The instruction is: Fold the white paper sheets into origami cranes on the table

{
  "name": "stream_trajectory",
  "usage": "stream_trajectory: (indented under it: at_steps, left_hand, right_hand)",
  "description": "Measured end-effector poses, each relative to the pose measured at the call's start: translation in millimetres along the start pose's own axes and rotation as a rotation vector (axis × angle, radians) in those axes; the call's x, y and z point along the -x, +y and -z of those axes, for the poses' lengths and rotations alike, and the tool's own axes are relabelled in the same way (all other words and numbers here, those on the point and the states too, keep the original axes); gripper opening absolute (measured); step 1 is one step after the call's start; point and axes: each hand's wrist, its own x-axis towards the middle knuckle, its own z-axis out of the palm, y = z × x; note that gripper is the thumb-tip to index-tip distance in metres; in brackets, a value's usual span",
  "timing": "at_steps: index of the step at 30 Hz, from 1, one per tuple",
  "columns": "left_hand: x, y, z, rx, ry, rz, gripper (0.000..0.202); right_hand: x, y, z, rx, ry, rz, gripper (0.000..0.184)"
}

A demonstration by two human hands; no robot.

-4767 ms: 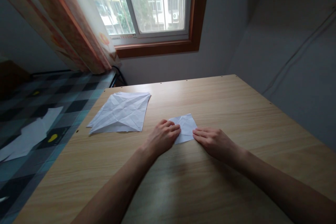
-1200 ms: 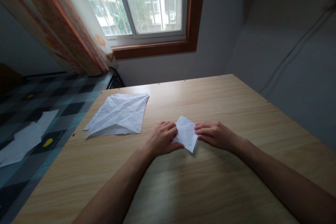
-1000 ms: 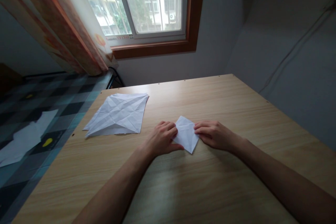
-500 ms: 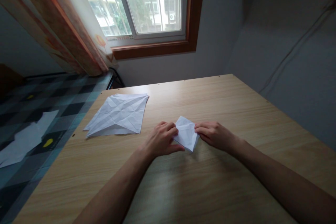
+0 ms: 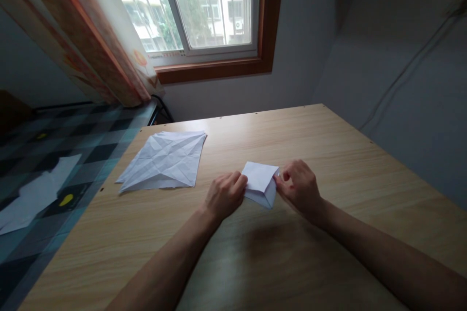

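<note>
L hand (image 5: 225, 194) has the small folded white paper square (image 5: 258, 176) pinched by its left edge, thumb hidden btw. R hand (image 5: 299, 187) is gripping the opp. edge, fingers curled in. So the paper's btwn the two, over the pale wood-grain surface (image 5: 328, 165); can't tell if its near corner touches down. Layers look parted on the near/right side, so imo that's the weak spot: if R pulls harder than L, it could rip at a fold, & if L slips, creases prob. go crooked. The flat pile of creased white paper sheets (image 5: 166, 160) is off to the left, apart from both hands, so low risk unless L arm swings wide.
</note>
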Motion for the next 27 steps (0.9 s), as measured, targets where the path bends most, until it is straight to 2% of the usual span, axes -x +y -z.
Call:
stream_trajectory:
  at_steps: [2,6,8,10,12,15,18,20,22,25,27]
  left_hand:
    - [-1,4,-0.3,-0.02,0.033,-0.001,0.014]
    - [-3,10,0.6,-0.048,0.058,-0.025,0.016]
    - [-3,12,1.6,-0.054,0.058,-0.044,0.017]
    - [-4,13,2.4,-0.055,0.053,-0.065,0.016]
    - [-3,14,2.9,-0.054,0.05,-0.094,0.015]
    - [-3,14,2.4,-0.04,0.074,-0.136,0.012]
    - [-2,13,1.1,-0.031,0.193,-0.164,0.012]
    - [-2,13,0.9,-0.051,0.31,-0.194,0.028]
    - [-3,11,2.1,-0.069,0.351,-0.254,0.037]
    - [-3,8,6.6,-0.061,0.247,-0.302,0.028]
    - [-3,5,10.4,-0.065,0.141,-0.261,0.016]
  right_hand:
    - [1,-8,6,-0.04,0.015,0.089,0.032]
    - [3,-15,6,-0.146,-0.214,0.266,0.015]
    - [4,-15,-1,-0.159,-0.34,0.263,0.015]
    - [4,-13,-7,-0.17,-0.445,0.221,0.025]
    - [3,-13,-11,-0.185,-0.532,0.198,0.033]
    - [-1,-14,-14,-0.21,-0.632,0.188,0.036]
    - [-5,-16,-15,-0.233,-0.674,0.177,0.033]
    - [-5,-15,-15,-0.266,-0.671,0.168,0.032]
    - [-3,-12,-14,-0.301,-0.654,0.16,0.03]
    - [-1,-5,-11,-0.314,-0.63,0.163,0.029]
    - [0,0,-8,-0.298,-0.626,0.173,0.03]
